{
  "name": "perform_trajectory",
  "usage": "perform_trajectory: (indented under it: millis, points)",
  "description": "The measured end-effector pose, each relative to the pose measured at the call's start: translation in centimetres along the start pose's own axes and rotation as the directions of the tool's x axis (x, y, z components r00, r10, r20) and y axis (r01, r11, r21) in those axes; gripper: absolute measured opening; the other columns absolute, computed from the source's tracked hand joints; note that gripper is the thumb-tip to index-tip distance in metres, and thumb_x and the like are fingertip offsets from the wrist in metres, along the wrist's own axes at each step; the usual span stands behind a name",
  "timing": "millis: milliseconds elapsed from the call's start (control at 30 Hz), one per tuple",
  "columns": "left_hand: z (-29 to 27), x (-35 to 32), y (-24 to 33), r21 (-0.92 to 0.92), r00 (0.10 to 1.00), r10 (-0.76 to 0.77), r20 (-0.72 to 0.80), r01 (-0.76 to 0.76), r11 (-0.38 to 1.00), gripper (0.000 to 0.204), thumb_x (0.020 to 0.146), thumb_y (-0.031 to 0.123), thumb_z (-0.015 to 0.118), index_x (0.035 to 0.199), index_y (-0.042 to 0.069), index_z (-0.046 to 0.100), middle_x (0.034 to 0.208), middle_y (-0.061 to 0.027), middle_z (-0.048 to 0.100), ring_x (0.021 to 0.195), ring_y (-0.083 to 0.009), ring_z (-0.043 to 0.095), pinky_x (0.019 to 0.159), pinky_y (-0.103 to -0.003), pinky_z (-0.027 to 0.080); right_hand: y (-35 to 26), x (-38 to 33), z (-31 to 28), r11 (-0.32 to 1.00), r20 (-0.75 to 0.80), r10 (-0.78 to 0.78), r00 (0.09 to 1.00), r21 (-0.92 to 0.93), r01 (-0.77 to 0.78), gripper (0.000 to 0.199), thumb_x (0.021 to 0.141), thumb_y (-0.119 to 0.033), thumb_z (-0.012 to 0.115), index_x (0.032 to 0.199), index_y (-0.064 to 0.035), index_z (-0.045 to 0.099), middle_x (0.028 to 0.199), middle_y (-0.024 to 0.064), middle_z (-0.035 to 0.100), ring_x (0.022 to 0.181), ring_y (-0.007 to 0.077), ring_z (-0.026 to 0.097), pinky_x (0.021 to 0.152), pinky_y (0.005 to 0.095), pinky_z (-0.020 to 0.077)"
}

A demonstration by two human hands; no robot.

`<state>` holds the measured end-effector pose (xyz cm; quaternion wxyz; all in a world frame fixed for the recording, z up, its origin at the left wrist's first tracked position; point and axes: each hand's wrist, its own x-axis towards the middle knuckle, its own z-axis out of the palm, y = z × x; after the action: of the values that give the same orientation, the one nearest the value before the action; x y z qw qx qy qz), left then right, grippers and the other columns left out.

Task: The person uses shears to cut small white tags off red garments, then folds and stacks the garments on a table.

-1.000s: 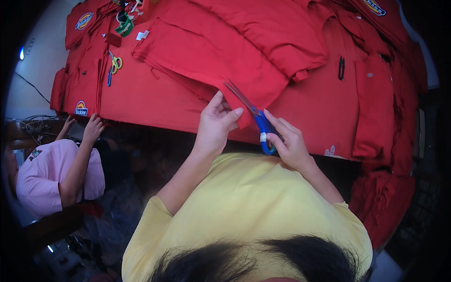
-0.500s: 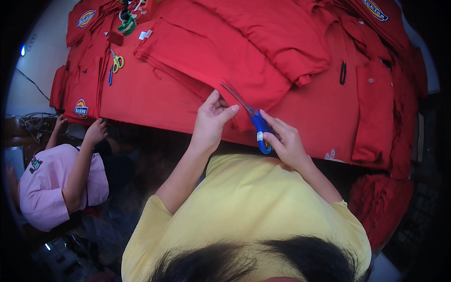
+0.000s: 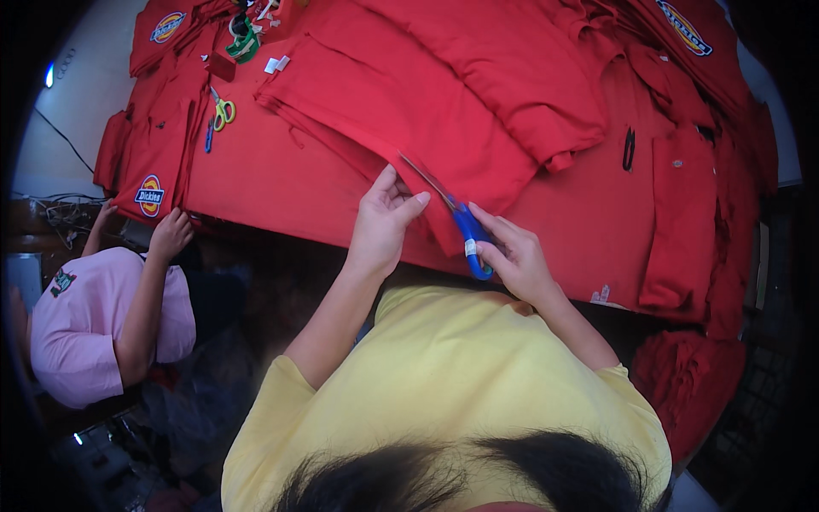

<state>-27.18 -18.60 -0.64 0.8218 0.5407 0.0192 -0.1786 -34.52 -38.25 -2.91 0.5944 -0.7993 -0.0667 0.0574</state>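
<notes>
A red cloth garment (image 3: 444,111) lies folded on the table in front of me, its near corner hanging toward the table's front edge. My left hand (image 3: 380,224) is closed at the garment's near edge, with fingers curled and the thumb pointing right. Scissors with blue handles (image 3: 471,239) are in my right hand (image 3: 519,260), fingers wrapped about the grips. Their narrow blades (image 3: 424,175) point away and to the left, lying over the garment's edge just right of my left fingertips. Whether thread or cloth is between the blades is too small to tell.
Yellow-handled scissors (image 3: 223,114), a small blue tool (image 3: 209,136) and a green tape dispenser (image 3: 243,41) lie at left. Black thread snips (image 3: 629,149) lie at right. Red garment stacks (image 3: 682,213) line the right side. A person in pink (image 3: 111,328) handles garments at left.
The view has shifted slightly, so the table things sit a little farther right and lower. My hands and the blue-handled scissors stay almost in place at the garment's edge.
</notes>
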Motion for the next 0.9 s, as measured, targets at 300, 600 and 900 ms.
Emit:
perform_trajectory:
  millis: [300, 600, 900]
  points:
    - [-1.5, 1.5, 0.3, -0.187, 1.000, 0.004, 0.001, -0.004, 0.982, 0.051, 0.084, -0.006, 0.054, 0.132, 0.003, 0.042, 0.120, -0.0083, 0.056, 0.115, -0.0178, 0.051, 0.099, -0.032, 0.039, 0.8, 0.8, 0.6, 0.991, 0.035, 0.076, 0.996, 0.110, -0.079, 0.046, 0.089, -0.002, 0.053, 0.135, -0.0024, 0.046, 0.110, 0.0118, 0.062, 0.098, 0.0139, 0.059, 0.087, 0.0268, 0.0472]
    - [-2.4, 1.5, 0.5, -0.105, 0.998, -0.040, 0.039, 0.044, 0.994, 0.057, 0.082, -0.009, 0.053, 0.136, 0.005, 0.039, 0.119, -0.0085, 0.056, 0.111, -0.0172, 0.054, 0.096, -0.032, 0.042, -0.4, 2.6, 1.0, 0.976, 0.055, 0.171, 0.984, 0.125, -0.177, 0.047, 0.089, -0.019, 0.057, 0.134, -0.0053, 0.047, 0.097, 0.0143, 0.063, 0.077, 0.0182, 0.061, 0.074, 0.0301, 0.0487]
    - [-2.6, 1.5, 0.8, -0.002, 0.997, -0.022, 0.074, 0.022, 1.000, 0.066, 0.080, -0.009, 0.058, 0.139, 0.007, 0.034, 0.114, -0.0096, 0.057, 0.102, -0.0160, 0.057, 0.089, -0.030, 0.047, 2.0, 3.9, 1.9, 0.990, -0.013, -0.132, 0.991, 0.039, 0.132, 0.046, 0.090, -0.012, 0.054, 0.135, -0.0064, 0.046, 0.085, 0.0075, 0.063, 0.059, 0.0102, 0.057, 0.055, 0.0257, 0.0483]
